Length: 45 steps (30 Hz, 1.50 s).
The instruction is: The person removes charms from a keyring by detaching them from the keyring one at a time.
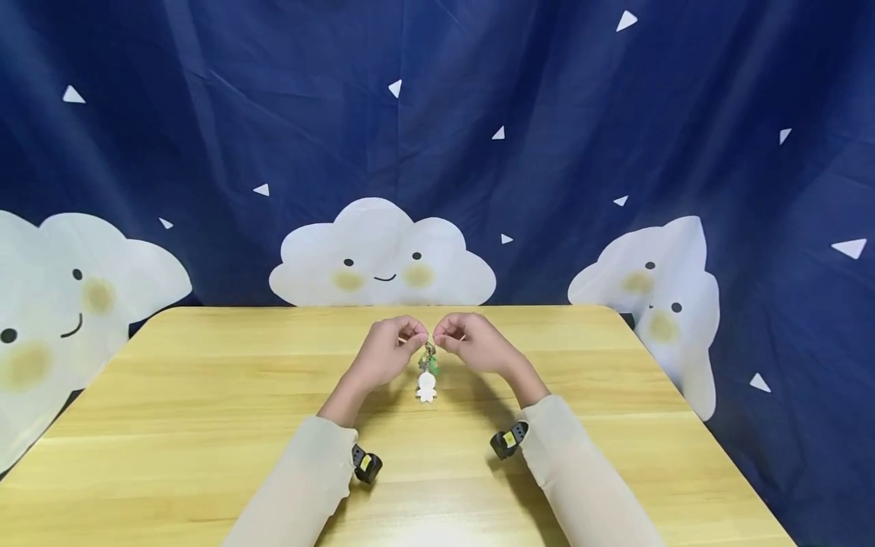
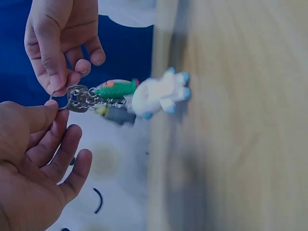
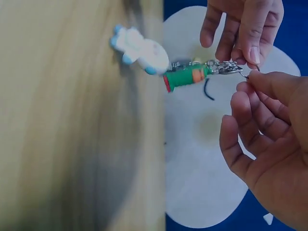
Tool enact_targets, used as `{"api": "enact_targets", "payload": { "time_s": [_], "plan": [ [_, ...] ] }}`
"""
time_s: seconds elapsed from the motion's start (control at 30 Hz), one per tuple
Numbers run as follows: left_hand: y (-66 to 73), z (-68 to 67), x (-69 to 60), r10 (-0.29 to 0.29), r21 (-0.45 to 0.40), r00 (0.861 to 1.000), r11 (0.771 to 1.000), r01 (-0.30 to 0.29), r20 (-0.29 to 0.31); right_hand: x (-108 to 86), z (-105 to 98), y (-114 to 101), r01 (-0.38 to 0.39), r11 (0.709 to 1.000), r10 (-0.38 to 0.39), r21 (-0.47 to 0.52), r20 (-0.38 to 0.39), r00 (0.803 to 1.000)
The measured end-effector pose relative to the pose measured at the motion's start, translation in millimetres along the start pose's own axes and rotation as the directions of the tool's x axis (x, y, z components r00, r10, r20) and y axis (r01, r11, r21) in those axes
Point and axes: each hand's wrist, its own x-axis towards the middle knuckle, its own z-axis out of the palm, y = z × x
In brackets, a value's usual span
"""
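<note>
Left hand point(image 1: 383, 354) and right hand point(image 1: 481, 344) pinch a keychain ring point(image 2: 63, 108).
Below frame centre, its white figurine point(image 1: 427, 386) and green charm point(image 2: 118, 89) hang over the tabletop point(image 1: 205, 425).

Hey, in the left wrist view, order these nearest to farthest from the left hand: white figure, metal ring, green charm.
1. Metal ring, pinched by the left hand.
2. Green charm, partway down, between the ring and the figure.
3. White figure, at the hanging end.
</note>
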Motion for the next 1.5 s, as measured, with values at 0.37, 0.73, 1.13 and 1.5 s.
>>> {"api": "enact_targets", "payload": {
  "time_s": [0.37,0.73,1.13,1.5],
  "plan": [
    [20.7,-5.4,-2.4,0.071,0.019,0.992,0.997,-0.069,-0.103,-0.7,-4.8,-12.7,0.075,0.994,-0.062,0.081,-0.147,0.987],
    [48.9,-5.5,-10.2,0.093,0.144,0.976,0.987,-0.066,-0.195,-4.9,-9.9,-19.0,0.123,0.992,-0.121,-0.004,-0.218,0.968],
    [63.3,-12.4,-11.1,0.179,0.100,0.959,0.982,-0.160,-0.218,-13.7,-23.6,-35.7,0.194,0.979,-0.205,-0.068,-0.246,0.947],
    [73.1,-20.6,-9.2,0.186,0.089,0.943,0.982,-0.168,-0.274,-10.3,-28.6,-47.9,0.229,0.969,-0.244,-0.095,-0.223,0.944]
  ]
}}
